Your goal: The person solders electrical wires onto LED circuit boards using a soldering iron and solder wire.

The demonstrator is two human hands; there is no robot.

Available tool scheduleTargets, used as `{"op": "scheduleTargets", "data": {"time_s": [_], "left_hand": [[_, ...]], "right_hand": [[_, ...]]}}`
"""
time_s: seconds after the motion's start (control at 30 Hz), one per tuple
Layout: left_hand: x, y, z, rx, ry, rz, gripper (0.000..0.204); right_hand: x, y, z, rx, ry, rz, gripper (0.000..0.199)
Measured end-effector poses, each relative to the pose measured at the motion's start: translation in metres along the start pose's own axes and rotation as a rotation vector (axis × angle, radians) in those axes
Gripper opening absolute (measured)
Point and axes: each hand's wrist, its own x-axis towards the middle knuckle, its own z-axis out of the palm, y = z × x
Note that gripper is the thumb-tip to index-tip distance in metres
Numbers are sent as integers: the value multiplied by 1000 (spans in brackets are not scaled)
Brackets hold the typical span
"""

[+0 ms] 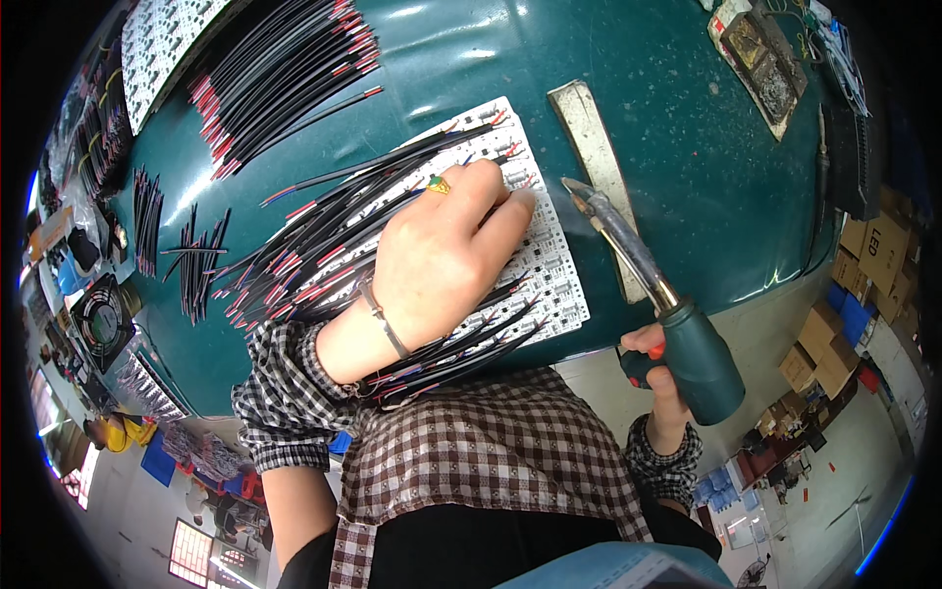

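My right hand (659,388) is wrapped round the handle of a green soldering gun (703,363). Its long metal barrel points up and to the left, and the tip stands apart from the board, over its right side. A white circuit board panel (559,285) lies on the table, with many small parts on it. Black cables (324,236) with red and blue wire ends lie across the panel and off to its left. My left hand (442,245) is closed, with curled fingers low over the panel among the cables. Its fingertips and whatever they pinch are hidden.
A white, worn strip (597,162) lies right of the panel. At the far right sits a stained soldering tray (756,64). A row of black cables (285,79) lies at the far left, beside more white panels (167,44). A fan (101,316) stands at the left edge.
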Motion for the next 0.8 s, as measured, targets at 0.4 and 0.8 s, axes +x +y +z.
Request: {"op": "scheduleTargets", "data": {"time_s": [0.4,0.8], "left_hand": [[-3,4,-33,10,135,138,31],[-10,31,4,-120,-8,-184,54]], "right_hand": [[1,3,-8,113,54,-133,71],[-5,11,-19,183,0,-206,69]]}}
